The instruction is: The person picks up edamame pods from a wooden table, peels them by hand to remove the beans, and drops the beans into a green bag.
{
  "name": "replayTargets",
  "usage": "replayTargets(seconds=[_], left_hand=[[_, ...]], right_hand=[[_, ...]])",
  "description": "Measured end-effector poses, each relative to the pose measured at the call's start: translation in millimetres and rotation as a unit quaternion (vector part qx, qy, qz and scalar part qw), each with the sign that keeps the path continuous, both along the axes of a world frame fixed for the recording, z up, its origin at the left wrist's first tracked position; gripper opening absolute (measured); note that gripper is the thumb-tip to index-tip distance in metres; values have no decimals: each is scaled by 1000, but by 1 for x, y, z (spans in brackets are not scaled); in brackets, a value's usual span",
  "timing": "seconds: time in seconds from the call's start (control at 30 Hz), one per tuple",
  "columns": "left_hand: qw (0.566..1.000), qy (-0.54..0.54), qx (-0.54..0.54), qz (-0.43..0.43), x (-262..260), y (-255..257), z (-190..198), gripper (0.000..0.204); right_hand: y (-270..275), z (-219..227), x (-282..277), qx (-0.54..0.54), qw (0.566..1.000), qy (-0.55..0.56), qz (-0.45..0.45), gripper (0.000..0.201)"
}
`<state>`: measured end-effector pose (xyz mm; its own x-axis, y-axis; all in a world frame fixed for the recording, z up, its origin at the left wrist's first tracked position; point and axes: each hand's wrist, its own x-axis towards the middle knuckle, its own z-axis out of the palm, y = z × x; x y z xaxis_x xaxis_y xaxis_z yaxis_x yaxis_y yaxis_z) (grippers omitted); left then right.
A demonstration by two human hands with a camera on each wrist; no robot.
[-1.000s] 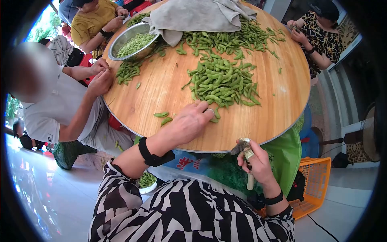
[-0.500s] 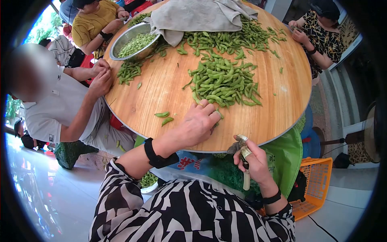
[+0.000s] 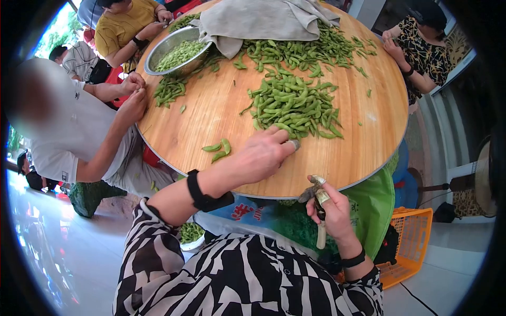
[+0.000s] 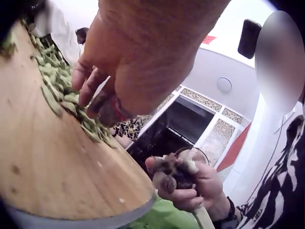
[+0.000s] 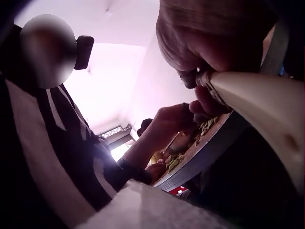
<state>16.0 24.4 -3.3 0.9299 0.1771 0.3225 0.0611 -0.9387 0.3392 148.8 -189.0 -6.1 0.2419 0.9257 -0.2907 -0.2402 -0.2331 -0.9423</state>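
Observation:
In the head view my left hand (image 3: 266, 154) reaches over the wooden table to the near edge of a pile of green soybean pods (image 3: 292, 105). From the left wrist camera, its bent, spread fingers (image 4: 90, 88) come down right at the pods. Beside the table's front edge, my right hand (image 3: 334, 210) grips a tool with a pale handle (image 3: 321, 235); its working end is hidden in the hand. Grey and whitish material (image 3: 308, 194) covers the thumb and finger area. Three loose pods (image 3: 218, 156) lie left of my left hand.
A metal colander (image 3: 176, 50) of shelled beans stands at the back left, near a grey cloth (image 3: 258, 23) over more pods. People sit around the round table (image 3: 195, 126). A green bag (image 3: 377, 210) and an orange crate (image 3: 408, 242) are below its right edge.
My left hand has moved right and forward to the pile's near edge. A pod that lay beneath it is out of sight; a third pod now lies beside the two on the left.

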Motion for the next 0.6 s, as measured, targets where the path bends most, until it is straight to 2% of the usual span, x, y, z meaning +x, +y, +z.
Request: replayTargets(seconds=[0.13,0.23,0.27,0.3,0.33,0.4,0.43,0.5,0.6], left_hand=[[999,11,-1,30,11,-2,-13,17],[998,-41,2,40,6,-7,-4,24],[981,-4,-190,41,3,-11,0,23],[926,33,-374,41,1,-15,4,22],[926,35,-375,38,-1,-21,9,22],[803,18,-592,64,-2,-31,17,19],[803,18,-592,60,-2,-35,15,19],[725,-67,-685,22,-1,-41,9,23],[728,-87,-679,34,0,-46,10,27]], right_hand=[[-2,1,0,16,999,23,-22,43],[-1,2,-1,21,998,45,-37,43],[0,3,-3,21,998,52,-38,43],[3,5,-4,21,998,53,-41,43],[6,7,-6,33,998,49,-37,43],[10,9,-10,46,997,44,-37,43],[12,9,-13,69,996,42,-41,43],[14,10,-15,100,993,40,-40,46],[14,13,-15,107,993,55,-19,46]])
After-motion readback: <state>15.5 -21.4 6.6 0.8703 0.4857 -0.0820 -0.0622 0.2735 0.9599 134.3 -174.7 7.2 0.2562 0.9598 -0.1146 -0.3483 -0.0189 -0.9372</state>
